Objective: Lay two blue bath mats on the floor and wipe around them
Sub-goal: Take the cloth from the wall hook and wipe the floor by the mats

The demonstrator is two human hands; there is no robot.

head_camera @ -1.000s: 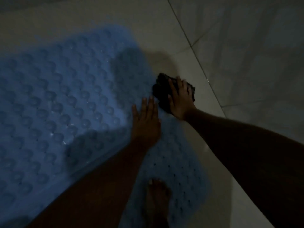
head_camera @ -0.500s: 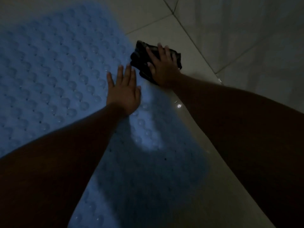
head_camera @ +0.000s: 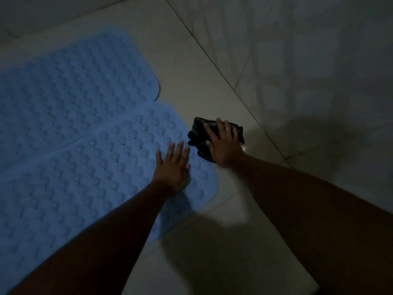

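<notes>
With the left hand (head_camera: 172,167) flat, gripping nothing, on the near mat (head_camera: 102,177), the right hand (head_camera: 223,145) presses splayed fingers on a dark cloth (head_camera: 197,133) that could catch and lift the mat's edge.

Dim light throughout; detail soft. Near mat (head_camera: 89,188) runs off the left edge and is partly covered by the left forearm (head_camera: 102,237) at lower centre. Far mat (head_camera: 74,81) is also cut by the left edge; which mat overlaps at their seam is unclear. Dark cloth (head_camera: 197,133) is largely hidden under the right hand (head_camera: 223,145); its folds are unreadable. Both arms leave the frame at the bottom and right.
</notes>
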